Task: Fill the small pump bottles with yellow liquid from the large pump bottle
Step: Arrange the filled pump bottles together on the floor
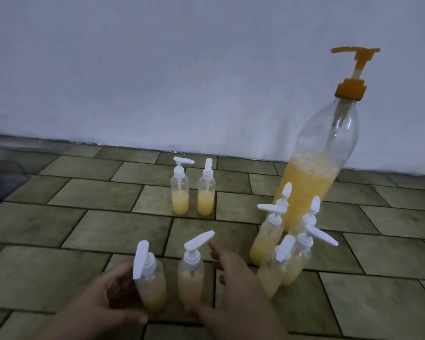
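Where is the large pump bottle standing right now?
In the head view the large pump bottle stands on the tiled floor at the right, near the wall, just behind a cluster of small pump bottles.

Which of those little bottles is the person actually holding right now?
The nearest-left small bottle: the left hand grips it. The right hand reaches with straight fingers beside its neighbour; all the others stand untouched.

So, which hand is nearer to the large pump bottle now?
The right hand. It reaches beside a small bottle, below-left of the large pump bottle. The left hand grips another small bottle farther left.
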A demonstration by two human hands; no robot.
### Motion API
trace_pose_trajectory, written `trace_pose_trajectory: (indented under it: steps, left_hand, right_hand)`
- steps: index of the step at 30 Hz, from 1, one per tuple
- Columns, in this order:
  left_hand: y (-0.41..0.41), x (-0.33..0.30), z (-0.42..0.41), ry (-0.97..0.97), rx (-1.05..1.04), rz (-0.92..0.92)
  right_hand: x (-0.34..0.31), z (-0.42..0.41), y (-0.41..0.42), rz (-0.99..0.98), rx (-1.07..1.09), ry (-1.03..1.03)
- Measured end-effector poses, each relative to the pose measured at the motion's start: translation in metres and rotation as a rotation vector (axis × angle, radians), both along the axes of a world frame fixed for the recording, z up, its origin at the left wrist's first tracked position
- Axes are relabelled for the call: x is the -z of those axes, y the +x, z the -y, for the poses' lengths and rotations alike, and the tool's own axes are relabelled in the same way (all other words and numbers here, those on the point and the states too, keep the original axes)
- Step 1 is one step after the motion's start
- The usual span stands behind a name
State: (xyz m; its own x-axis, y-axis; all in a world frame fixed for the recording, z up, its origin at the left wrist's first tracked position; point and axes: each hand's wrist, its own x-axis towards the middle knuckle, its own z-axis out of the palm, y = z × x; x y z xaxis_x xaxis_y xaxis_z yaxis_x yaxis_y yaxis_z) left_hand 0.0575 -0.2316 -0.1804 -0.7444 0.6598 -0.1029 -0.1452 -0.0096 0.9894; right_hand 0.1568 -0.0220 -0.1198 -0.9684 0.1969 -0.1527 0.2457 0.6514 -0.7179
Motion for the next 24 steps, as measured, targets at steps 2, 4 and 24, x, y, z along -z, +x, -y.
trace_pose_trajectory:
  steps: [2, 4, 24]
  left_hand:
    - [0.005, -0.007, -0.007, -0.061, -0.014, -0.030]
    - [0.007, -0.012, -0.014, -0.093, -0.071, -0.051]
    - [-0.080, -0.033, -0.068, -0.293, -0.687, -0.354]
  right_hand:
    - [0.009, 0.004, -0.003, 0.017, 0.008, -0.030]
    - [0.017, 0.007, -0.004, 0.012, 0.034, -0.063]
    - [0.030, -0.004, -0.104, -0.342, 0.729, -0.161]
